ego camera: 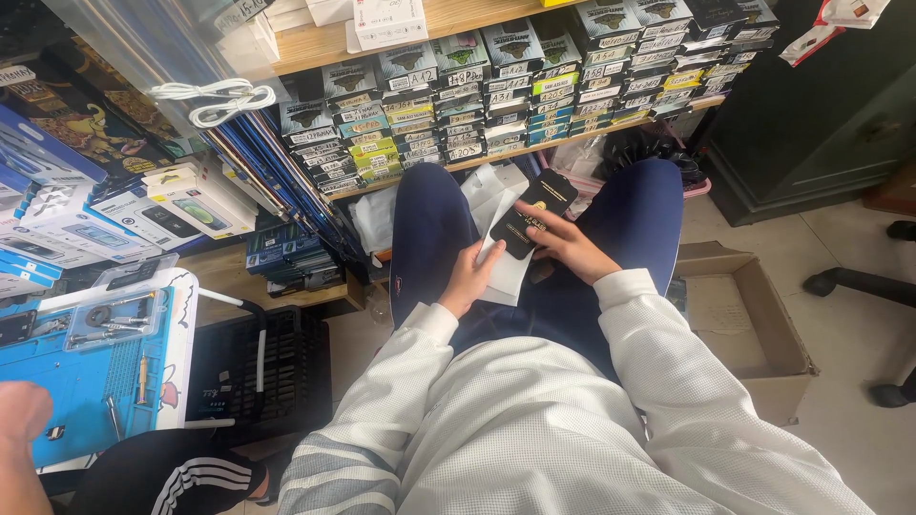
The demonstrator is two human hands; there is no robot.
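Note:
I sit with my knees apart in dark blue trousers. My left hand [469, 278] holds a white paper sleeve [499, 229] from below, over my lap. My right hand [563, 243] grips a flat black screen-protector package [530, 213] that lies partly on that white sleeve. Both sleeves of my top are white.
A wooden shelf [534, 148] ahead carries several stacks of small labelled boxes [496, 91]. An open cardboard box [754, 324] stands on the floor to my right. At left a blue work mat [86, 381] holds tools, with another person's hand [21, 412] and knee beside it.

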